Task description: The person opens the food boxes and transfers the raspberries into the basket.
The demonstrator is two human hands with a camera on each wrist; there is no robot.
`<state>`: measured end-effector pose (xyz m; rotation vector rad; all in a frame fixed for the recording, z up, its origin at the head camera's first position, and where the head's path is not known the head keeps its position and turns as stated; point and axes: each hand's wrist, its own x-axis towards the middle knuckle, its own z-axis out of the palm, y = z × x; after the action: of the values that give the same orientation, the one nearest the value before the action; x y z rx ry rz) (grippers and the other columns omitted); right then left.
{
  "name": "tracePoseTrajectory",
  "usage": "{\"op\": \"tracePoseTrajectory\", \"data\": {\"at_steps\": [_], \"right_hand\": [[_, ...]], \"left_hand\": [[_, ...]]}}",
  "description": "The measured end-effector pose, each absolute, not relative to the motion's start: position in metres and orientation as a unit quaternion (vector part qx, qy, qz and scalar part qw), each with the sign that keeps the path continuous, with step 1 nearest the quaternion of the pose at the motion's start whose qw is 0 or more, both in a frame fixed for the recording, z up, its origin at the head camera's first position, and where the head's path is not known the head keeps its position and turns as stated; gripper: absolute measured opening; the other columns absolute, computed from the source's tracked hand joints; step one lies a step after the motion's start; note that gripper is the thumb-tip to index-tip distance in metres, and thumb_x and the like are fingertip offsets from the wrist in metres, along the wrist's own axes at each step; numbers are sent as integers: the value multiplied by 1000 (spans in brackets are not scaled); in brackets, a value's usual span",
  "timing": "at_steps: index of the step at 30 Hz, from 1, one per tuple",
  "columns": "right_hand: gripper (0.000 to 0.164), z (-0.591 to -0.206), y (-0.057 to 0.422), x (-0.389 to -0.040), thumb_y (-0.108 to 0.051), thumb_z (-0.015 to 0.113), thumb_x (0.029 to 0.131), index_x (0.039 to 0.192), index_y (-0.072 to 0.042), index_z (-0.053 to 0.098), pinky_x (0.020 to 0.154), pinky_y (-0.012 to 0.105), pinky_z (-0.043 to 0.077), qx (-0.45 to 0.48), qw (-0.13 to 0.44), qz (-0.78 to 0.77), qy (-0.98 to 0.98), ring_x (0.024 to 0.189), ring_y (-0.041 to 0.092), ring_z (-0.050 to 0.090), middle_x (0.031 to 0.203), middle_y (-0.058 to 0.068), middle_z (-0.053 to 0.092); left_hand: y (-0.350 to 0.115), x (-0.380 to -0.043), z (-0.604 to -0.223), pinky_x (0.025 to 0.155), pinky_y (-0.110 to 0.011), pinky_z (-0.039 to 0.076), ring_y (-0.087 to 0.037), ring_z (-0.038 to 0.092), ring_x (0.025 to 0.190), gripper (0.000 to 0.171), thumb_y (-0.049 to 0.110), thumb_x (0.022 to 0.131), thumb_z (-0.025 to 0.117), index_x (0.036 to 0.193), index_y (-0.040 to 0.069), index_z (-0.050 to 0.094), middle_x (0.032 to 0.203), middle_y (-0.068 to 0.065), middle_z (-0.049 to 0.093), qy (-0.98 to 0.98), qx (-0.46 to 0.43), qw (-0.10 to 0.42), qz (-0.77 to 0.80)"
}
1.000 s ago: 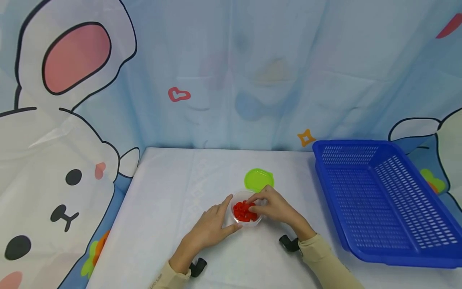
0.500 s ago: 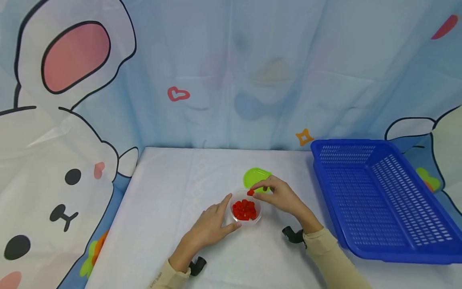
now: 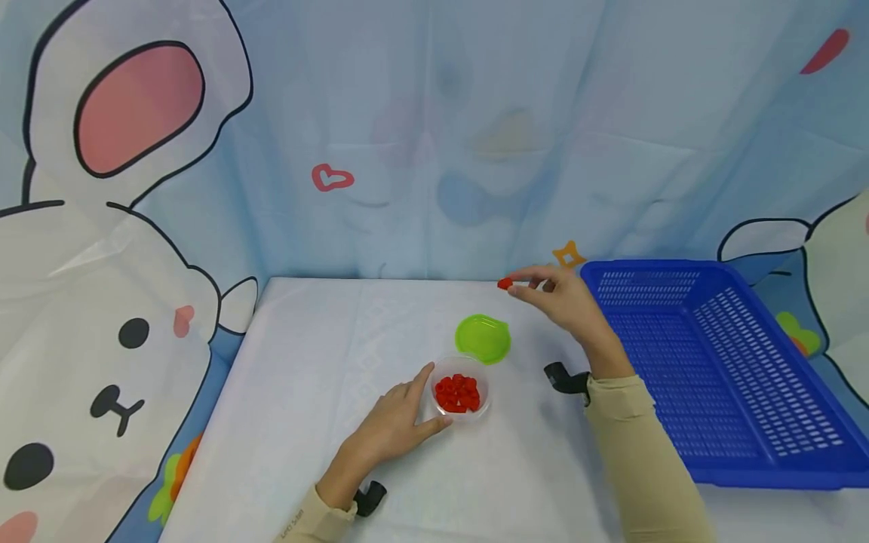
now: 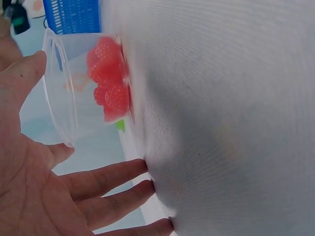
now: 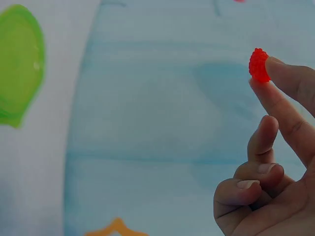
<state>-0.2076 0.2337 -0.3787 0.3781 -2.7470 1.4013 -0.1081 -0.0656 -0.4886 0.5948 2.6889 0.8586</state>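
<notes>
Several red raspberry-shaped pieces (image 3: 456, 393) lie in a clear plastic bowl (image 3: 462, 364) on the table. At its left side, my left hand (image 3: 392, 426) touches the rim with thumb and forefinger spread, while the other fingertips rest on the white cloth in the left wrist view. My right hand (image 3: 569, 308) pinches one raspberry-shaped piece (image 5: 258, 65) between thumb and forefinger, its other fingers bent. That hand is raised near the table's far edge, beyond a green lid (image 3: 483, 338), which lies just behind the bowl.
A large blue perforated basket (image 3: 720, 392) stands on the right side of the white-covered table (image 3: 319, 339), beside my right forearm. Behind the table hangs a light blue printed curtain (image 3: 407, 98). A black wrist camera (image 3: 565, 378) sticks out from the right cuff.
My right hand has lifted one raspberry-shaped piece out of the bowl and carried it up and away toward the table's far edge. The left hand and bowl have stayed nearly in place.
</notes>
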Motion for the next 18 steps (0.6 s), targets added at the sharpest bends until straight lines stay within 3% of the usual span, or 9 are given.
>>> {"op": "tracePoseTrajectory", "data": {"at_steps": [6, 10, 18], "right_hand": [[48, -336, 269, -212, -51, 66, 93, 125, -15, 70, 67, 39, 41, 53, 11, 428, -902, 88, 26, 50, 108, 11, 60], [56, -327, 309, -214, -54, 63, 94, 131, -10, 66, 74, 44, 40, 26, 6, 403, -915, 103, 30, 47, 121, 14, 56], [72, -368, 387, -234, -56, 63, 93, 141, -3, 54, 94, 64, 34, -48, -19, 419, -907, 124, 45, 38, 137, 24, 45]], "left_hand": [[-66, -109, -489, 103, -51, 42, -34, 50, 128, 93, 63, 91, 61, 160, 18, 20, 141, -17, 52, 922, 203, 132, 303], [-64, -109, -490, 102, -52, 43, -33, 50, 128, 93, 61, 90, 64, 160, 18, 21, 141, -17, 52, 921, 201, 135, 307], [-65, -109, -490, 101, -52, 45, -33, 51, 128, 93, 61, 90, 64, 160, 17, 22, 142, -16, 52, 923, 196, 138, 300]]}}
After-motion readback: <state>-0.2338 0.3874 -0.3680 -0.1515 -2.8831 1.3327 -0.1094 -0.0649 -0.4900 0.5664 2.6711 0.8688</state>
